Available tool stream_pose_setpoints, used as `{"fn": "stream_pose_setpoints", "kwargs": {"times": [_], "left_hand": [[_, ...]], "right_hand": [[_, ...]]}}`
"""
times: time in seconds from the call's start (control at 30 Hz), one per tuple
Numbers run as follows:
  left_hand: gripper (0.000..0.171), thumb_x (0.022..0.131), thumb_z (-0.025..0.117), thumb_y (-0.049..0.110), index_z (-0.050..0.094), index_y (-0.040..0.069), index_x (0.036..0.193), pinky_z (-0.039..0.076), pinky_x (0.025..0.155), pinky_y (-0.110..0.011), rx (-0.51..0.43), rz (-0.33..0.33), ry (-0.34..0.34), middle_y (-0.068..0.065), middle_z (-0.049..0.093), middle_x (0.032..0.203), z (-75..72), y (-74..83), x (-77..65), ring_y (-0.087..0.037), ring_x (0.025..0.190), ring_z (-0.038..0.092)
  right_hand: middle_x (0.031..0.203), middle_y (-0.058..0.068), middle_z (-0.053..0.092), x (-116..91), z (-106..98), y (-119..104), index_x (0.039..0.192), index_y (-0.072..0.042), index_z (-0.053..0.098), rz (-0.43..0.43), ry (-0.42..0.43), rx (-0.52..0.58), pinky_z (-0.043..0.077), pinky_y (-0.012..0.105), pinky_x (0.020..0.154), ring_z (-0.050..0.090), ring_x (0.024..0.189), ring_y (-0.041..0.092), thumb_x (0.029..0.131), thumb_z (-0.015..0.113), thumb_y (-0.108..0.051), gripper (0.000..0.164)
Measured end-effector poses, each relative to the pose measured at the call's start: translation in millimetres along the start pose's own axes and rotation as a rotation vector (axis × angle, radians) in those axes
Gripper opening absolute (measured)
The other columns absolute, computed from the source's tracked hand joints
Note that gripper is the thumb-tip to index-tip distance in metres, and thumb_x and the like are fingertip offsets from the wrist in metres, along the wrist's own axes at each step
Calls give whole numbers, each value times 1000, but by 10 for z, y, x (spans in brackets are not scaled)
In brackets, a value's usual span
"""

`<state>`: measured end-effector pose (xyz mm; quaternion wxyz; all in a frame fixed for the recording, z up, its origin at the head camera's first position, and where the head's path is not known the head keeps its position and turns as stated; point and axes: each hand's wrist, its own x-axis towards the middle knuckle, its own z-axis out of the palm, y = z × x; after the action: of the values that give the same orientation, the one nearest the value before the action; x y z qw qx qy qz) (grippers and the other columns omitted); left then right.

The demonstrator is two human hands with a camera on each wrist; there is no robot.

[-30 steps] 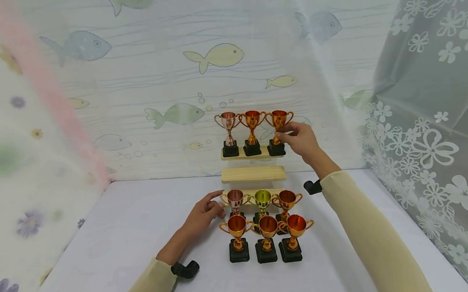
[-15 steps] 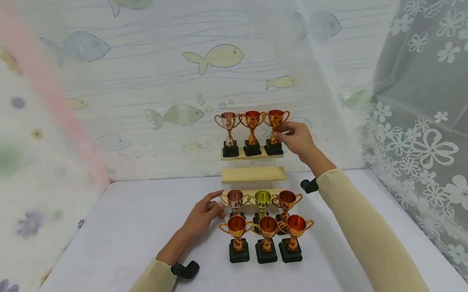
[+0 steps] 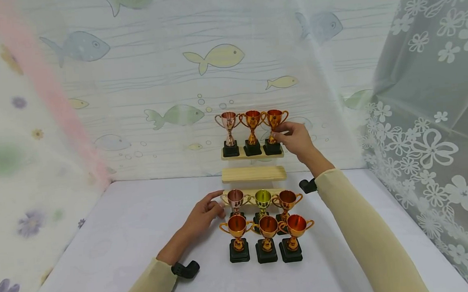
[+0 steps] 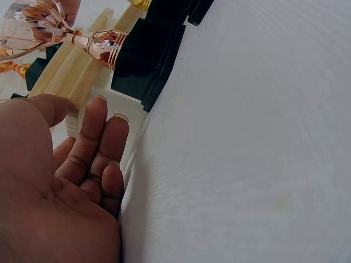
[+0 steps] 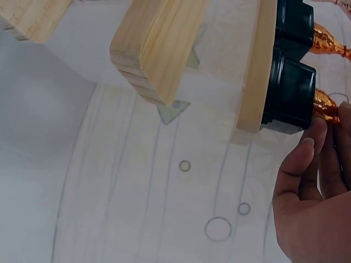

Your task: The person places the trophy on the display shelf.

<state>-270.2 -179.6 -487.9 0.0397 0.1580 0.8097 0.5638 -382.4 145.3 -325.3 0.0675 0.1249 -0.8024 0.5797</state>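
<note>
My right hand (image 3: 296, 139) pinches the stem of a small orange-gold trophy cup (image 3: 274, 117), whose black base stands on the right end of the top wooden tier. In the right wrist view that base (image 5: 290, 96) sits against the tier's edge. A second orange-gold trophy (image 3: 252, 119) and a rose-gold one (image 3: 229, 121) stand to its left. My left hand (image 3: 202, 214) holds the left end of the stand's lowest tier (image 4: 71, 71) between thumb and index finger, the other fingers loosely bent. Just beside them is another rose-gold trophy (image 4: 98, 46).
The middle tier (image 3: 253, 174) is bare wood. Before the stand, trophies form two rows on the white table (image 3: 149, 210): a yellow-gold one (image 3: 263, 198) in the back row, orange ones (image 3: 268, 227) in front. A fish-patterned curtain (image 3: 164, 87) hangs close behind.
My right hand has slid the orange-gold trophy slightly left along the top tier, nearer the middle trophy. My left hand has stayed in place.
</note>
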Motion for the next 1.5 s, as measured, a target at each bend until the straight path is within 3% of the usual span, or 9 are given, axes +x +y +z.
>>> {"fn": "stream_pose_setpoints", "kwargs": {"times": [0.23,0.47,0.7,0.93,1.17,1.27,1.4,1.5], "left_hand": [[49,104,54,25,41,20,150,48,89,-38,8,-1,2,-6,70,87,9,27,-23,-21,88,66],[48,104,55,28,42,21,150,48,89,-37,7,-3,5,-6,70,88,3,29,-18,-21,88,66],[46,104,54,26,43,25,148,48,90,-37,7,-9,8,-6,71,89,2,10,10,-21,88,66],[47,104,54,27,43,25,149,47,91,-37,17,-6,8,-5,71,89,-3,-24,30,-20,88,66],[48,104,53,26,41,22,150,46,91,-36,12,4,8,-5,70,89,-7,-25,33,-21,89,66],[47,104,54,27,42,23,150,46,91,-36,5,1,4,-5,70,89,-4,-28,38,-21,89,66],[48,104,54,28,41,23,150,46,90,-36,5,3,-3,-6,70,90,-7,-30,42,-21,89,66],[48,104,54,28,41,22,150,46,90,-36,2,9,-7,-7,70,89,-13,-33,45,-22,89,66]], "right_hand": [[124,15,60,-18,12,-7,121,-1,66,6,8,-1,45,55,96,64,100,30,97,66,-17,28],[125,11,61,-60,-52,43,123,-6,67,-42,47,-16,47,52,92,65,96,27,97,67,-23,31],[117,8,61,-184,-167,66,127,2,62,-47,90,84,49,28,79,63,94,26,96,68,-22,40],[109,4,60,-321,-286,202,124,3,59,-54,50,101,49,25,75,63,88,20,96,68,-24,40],[105,5,61,-529,-335,312,119,1,61,-84,34,98,50,27,77,61,90,30,96,69,-29,38],[104,6,62,-612,-344,363,117,-1,62,-73,18,95,49,26,76,61,88,27,96,69,-29,36],[106,11,63,-721,-351,400,118,1,61,-89,-38,69,49,26,75,62,88,22,97,67,-30,38],[107,15,62,-794,-354,423,119,2,60,-109,-90,80,49,27,77,62,92,27,98,66,-28,36]]}}
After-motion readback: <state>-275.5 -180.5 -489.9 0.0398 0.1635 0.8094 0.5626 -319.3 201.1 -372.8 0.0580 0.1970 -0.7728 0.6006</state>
